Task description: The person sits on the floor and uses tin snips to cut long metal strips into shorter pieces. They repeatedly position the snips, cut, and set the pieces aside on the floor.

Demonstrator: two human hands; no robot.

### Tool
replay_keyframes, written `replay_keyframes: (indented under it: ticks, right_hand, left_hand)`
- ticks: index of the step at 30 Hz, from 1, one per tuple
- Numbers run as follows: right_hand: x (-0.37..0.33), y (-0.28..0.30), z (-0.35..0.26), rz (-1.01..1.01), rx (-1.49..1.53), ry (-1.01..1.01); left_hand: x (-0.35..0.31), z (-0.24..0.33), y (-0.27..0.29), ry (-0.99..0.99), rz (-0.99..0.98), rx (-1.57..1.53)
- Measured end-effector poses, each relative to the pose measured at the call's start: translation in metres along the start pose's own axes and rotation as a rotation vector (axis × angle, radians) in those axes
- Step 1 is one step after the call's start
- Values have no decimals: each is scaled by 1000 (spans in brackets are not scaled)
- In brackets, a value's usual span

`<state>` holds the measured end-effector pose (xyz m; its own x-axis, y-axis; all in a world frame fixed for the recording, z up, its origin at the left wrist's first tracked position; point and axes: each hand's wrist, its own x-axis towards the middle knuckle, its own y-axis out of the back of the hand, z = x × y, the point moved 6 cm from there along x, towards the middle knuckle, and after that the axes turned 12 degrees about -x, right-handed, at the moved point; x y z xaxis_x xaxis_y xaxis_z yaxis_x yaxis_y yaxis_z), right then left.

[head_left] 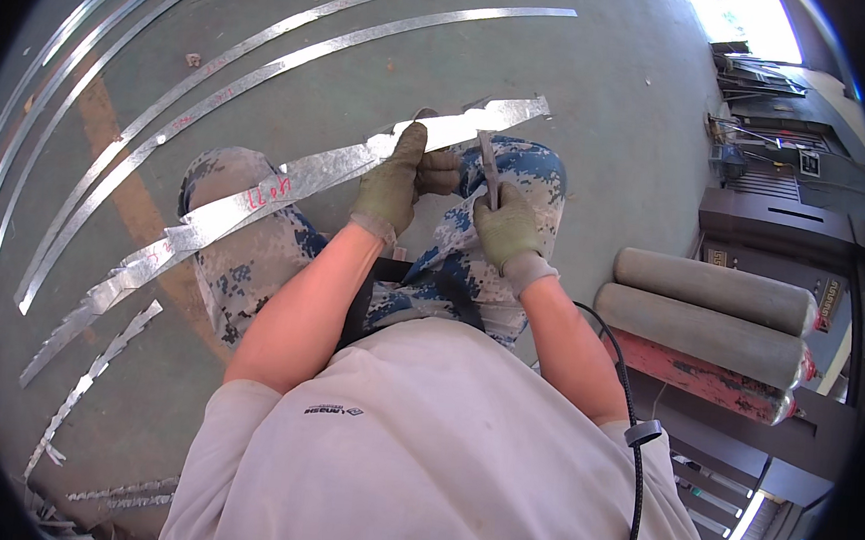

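A long shiny metal strip [288, 185] lies across my camouflage-trousered knees, with red marks on it near the left knee. My left hand [393, 182], in a worn green glove, grips the strip near its middle. My right hand [505, 230], also gloved, holds a narrow metal tool [488, 164] upright, its tip against the strip's edge just right of my left hand. The strip's right end [524, 108] sticks out past my right knee.
Several long curved metal strips [216, 64] lie on the green concrete floor ahead and to the left. Jagged offcuts [94, 377] lie at the lower left. Grey rollers on a red machine [711, 310] stand at my right, with dark equipment behind. A black cable [635, 455] hangs by my right arm.
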<state>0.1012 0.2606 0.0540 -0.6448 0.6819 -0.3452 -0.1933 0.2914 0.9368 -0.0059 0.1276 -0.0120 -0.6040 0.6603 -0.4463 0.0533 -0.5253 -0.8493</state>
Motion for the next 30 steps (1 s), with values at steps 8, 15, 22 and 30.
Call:
replay_keyframes:
  ticks: [8,15,22,30]
  right_hand:
    - [8,2,-19,66,-210,-105]
    - [5,1,-26,40,-178,-141]
    - [-1,10,-17,70,-135,-70]
    - [-5,15,12,46,-90,85]
  left_hand:
    - [30,-9,15,5,-6,-52]
    - [34,-3,20,14,-36,167]
    - [16,8,3,-114,-103,253]
    - [11,14,5,-134,-48,238]
